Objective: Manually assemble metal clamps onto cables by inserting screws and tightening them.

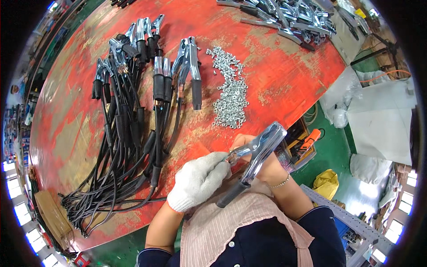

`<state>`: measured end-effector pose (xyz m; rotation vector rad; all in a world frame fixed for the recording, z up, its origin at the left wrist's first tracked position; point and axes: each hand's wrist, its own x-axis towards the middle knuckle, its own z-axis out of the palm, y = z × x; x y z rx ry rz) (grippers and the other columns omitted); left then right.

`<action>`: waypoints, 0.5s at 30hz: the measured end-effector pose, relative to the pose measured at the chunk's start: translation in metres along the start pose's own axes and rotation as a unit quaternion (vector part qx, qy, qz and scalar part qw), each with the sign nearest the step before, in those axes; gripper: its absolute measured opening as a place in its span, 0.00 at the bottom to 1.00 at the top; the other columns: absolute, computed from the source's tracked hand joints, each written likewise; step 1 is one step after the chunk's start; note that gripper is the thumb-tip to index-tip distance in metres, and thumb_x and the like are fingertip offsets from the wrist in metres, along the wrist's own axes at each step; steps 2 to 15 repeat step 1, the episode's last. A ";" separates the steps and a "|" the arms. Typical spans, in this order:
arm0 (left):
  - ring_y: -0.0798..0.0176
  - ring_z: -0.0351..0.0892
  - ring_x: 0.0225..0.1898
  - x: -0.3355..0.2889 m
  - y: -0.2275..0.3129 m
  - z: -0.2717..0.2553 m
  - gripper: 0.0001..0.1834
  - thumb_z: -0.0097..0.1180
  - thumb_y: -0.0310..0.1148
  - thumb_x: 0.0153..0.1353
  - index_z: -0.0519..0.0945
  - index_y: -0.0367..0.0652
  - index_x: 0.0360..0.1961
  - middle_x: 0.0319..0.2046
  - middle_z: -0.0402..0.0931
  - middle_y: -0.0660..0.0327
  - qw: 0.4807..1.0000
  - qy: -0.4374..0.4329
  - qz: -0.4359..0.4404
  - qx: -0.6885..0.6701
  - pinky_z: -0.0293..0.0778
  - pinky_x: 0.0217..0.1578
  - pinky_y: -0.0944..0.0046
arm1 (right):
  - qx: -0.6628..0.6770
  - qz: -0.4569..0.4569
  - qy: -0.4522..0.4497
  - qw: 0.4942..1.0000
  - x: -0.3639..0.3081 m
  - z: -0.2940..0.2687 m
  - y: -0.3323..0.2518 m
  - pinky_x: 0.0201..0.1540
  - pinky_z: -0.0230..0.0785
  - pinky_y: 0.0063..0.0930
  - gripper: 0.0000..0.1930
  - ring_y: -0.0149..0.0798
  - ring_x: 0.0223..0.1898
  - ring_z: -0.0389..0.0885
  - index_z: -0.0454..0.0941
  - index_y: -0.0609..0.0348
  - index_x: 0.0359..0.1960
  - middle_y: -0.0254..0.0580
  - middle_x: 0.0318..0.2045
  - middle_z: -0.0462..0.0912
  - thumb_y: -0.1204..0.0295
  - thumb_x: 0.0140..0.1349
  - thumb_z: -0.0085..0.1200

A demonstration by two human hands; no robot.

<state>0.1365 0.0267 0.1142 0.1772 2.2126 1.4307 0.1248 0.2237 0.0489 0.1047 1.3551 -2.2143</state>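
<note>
A shiny metal cable clamp (259, 156) with a black sleeve on one handle is held up in front of my apron, over the table's near edge. My left hand (198, 180), in a white knitted glove, is closed with a pinch on the clamp's lower-left end, where a black cable runs off to the left. Behind the clamp is my bare right hand (270, 168), a beaded bracelet on its wrist. Its bent fingers close round the clamp from the far side, and the clamp hides much of them. Beyond both hands lies a heap of small metal nuts (230, 104).
Several clamps on black cables (122, 115) lie bundled on the left of the worn red table (271, 66). More loose clamps (293, 20) are piled at the far right. Beside the table's right edge are an orange-handled tool (310, 139) and a yellow bag (326, 185).
</note>
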 end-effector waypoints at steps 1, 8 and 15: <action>0.57 0.84 0.31 0.000 -0.002 0.001 0.14 0.52 0.35 0.64 0.78 0.40 0.47 0.28 0.81 0.53 1.000 -0.002 -0.002 -0.012 0.76 0.34 0.59 | 0.014 0.025 -0.013 0.999 0.000 -0.001 -0.003 0.39 0.66 0.19 0.12 0.26 0.36 0.75 0.77 0.60 0.33 0.37 0.35 0.78 0.64 0.60 0.62; 0.57 0.84 0.31 0.000 -0.002 0.001 0.14 0.52 0.35 0.64 0.78 0.40 0.47 0.28 0.81 0.53 1.000 -0.002 -0.002 -0.012 0.76 0.34 0.59 | 0.014 0.025 -0.013 0.999 0.000 -0.001 -0.003 0.39 0.66 0.19 0.12 0.26 0.36 0.75 0.77 0.60 0.33 0.37 0.35 0.78 0.64 0.60 0.62; 0.57 0.84 0.31 0.000 -0.002 0.001 0.14 0.52 0.35 0.64 0.78 0.40 0.47 0.28 0.81 0.53 1.000 -0.002 -0.002 -0.012 0.76 0.34 0.59 | 0.014 0.025 -0.013 0.999 0.000 -0.001 -0.003 0.39 0.66 0.19 0.12 0.26 0.36 0.75 0.77 0.60 0.33 0.37 0.35 0.78 0.64 0.60 0.62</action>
